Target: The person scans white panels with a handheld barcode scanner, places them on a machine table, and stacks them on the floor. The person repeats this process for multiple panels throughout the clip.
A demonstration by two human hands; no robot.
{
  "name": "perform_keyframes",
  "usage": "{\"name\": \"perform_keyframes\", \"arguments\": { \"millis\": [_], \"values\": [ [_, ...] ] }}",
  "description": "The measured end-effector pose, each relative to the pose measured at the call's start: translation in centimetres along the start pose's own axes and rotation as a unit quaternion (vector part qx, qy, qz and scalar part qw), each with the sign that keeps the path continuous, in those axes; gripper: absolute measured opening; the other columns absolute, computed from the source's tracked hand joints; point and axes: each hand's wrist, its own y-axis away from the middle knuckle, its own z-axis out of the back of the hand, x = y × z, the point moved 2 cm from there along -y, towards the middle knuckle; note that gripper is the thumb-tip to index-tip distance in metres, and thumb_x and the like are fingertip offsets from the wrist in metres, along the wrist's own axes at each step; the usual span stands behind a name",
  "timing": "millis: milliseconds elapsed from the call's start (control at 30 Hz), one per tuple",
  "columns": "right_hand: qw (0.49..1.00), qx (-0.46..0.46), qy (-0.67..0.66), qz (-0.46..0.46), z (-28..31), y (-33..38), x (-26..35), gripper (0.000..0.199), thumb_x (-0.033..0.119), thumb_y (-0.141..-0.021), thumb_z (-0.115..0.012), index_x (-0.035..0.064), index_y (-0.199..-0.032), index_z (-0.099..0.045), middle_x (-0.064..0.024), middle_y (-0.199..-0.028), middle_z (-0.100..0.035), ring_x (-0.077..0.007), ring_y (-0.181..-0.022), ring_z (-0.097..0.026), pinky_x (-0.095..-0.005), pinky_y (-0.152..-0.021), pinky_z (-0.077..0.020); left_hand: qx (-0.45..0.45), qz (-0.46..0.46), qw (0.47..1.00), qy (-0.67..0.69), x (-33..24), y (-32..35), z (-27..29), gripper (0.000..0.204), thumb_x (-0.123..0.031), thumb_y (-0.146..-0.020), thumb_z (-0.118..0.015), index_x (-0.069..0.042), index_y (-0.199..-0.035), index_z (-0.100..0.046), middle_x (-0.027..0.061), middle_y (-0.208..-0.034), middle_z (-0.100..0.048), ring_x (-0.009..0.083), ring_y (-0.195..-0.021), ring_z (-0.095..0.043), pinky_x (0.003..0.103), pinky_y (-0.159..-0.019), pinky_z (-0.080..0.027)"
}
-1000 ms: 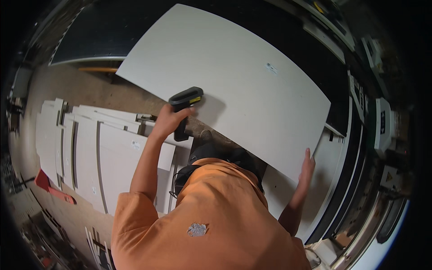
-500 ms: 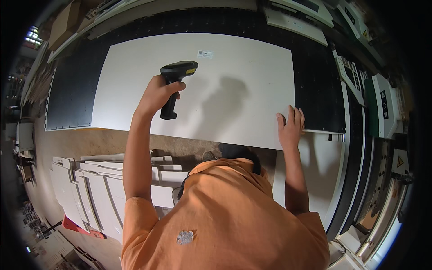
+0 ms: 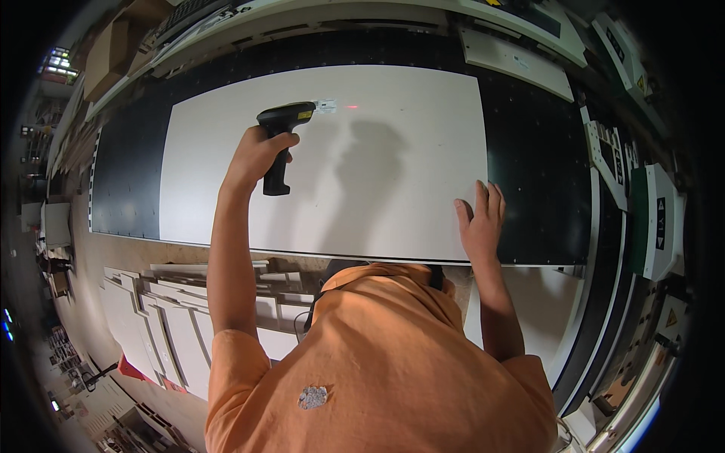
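Observation:
My left hand (image 3: pixel 260 155) is wrapped round the grip of a black barcode scanner (image 3: pixel 281 119), held above a large white panel (image 3: pixel 377 181). The scanner's head is close to a printed label (image 3: pixel 326 106) on the panel and covers part of the view of its left end. A short red light line (image 3: pixel 352 106) falls on the panel just right of the label. My right hand (image 3: pixel 482 226) lies with fingers spread at the panel's right edge. The panel rests on a black machine bed (image 3: pixel 532 151).
Stacked white boards (image 3: pixel 181 340) stand at the lower left, above a red base (image 3: pixel 132 369). A narrow white board (image 3: pixel 517 64) lies at the bed's far right. Machine housings (image 3: pixel 663 223) line the right side, and a cardboard box (image 3: pixel 107 60) stands far left.
The scanner's red line now shows on the panel. The scanner has come nearer to the label in view. The panel's near edge now lines up with the bed's edge.

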Motion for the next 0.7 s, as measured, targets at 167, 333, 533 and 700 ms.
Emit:
{"name": "perform_keyframes", "arguments": {
  "millis": [167,333,533,700],
  "values": [
    [1.0,0.002,-0.006,-0.005,-1.0,-0.7,1.0,0.055,0.028,-0.088,-0.071,-0.0023,-0.13,-0.052,-0.0243,-0.131,-0.049,-0.0418,-0.126,-0.045,-0.0495,-0.104,-0.0402,0.004,0.002,1.0,-0.019,0.1,-0.9,0.8,0.045,-0.034,-0.076,-0.067,0.006,-0.096,-0.068,0.0111,-0.069,-0.064,0.0186,-0.061,-0.061,0.03,-0.061,-0.047],
    [0.999,0.002,-0.032,0.003,-1.4,-1.6,2.1,0.055,0.027,-0.085,-0.074,-0.0017,-0.128,-0.054,-0.0236,-0.129,-0.051,-0.0427,-0.124,-0.046,-0.0498,-0.104,-0.0407,0.03,-0.035,0.999,0.028,1.1,-1.9,0.6,0.036,-0.028,-0.077,-0.069,0.006,-0.088,-0.069,0.0098,-0.067,-0.063,0.0175,-0.062,-0.062,0.03,-0.06,-0.048],
    [0.993,0.025,-0.089,-0.075,0.0,-5.7,-0.6,0.039,0.027,-0.093,-0.066,-0.001,-0.12,-0.063,-0.0173,-0.123,-0.062,-0.0355,-0.12,-0.053,-0.0442,-0.102,-0.0439,0.108,-0.051,0.992,-0.051,3.6,-3.6,-5.4,0.04,-0.033,-0.077,-0.07,0.007,-0.077,-0.068,0.0081,-0.062,-0.06,0.0165,-0.057,-0.055,0.032,-0.057,-0.045],
    [0.998,-0.026,-0.037,-0.039,1.5,-12.9,-1.8,0.044,0.032,-0.093,-0.067,0.0,-0.121,-0.062,-0.0156,-0.125,-0.061,-0.0332,-0.118,-0.055,-0.0434,-0.101,-0.0457,0.113,-0.069,0.982,-0.136,3.8,-4.6,-8.5,0.054,-0.045,-0.078,-0.07,0.009,-0.078,-0.069,0.0159,-0.065,-0.064,0.0237,-0.06,-0.062,0.038,-0.061,-0.05]
  ]
}}
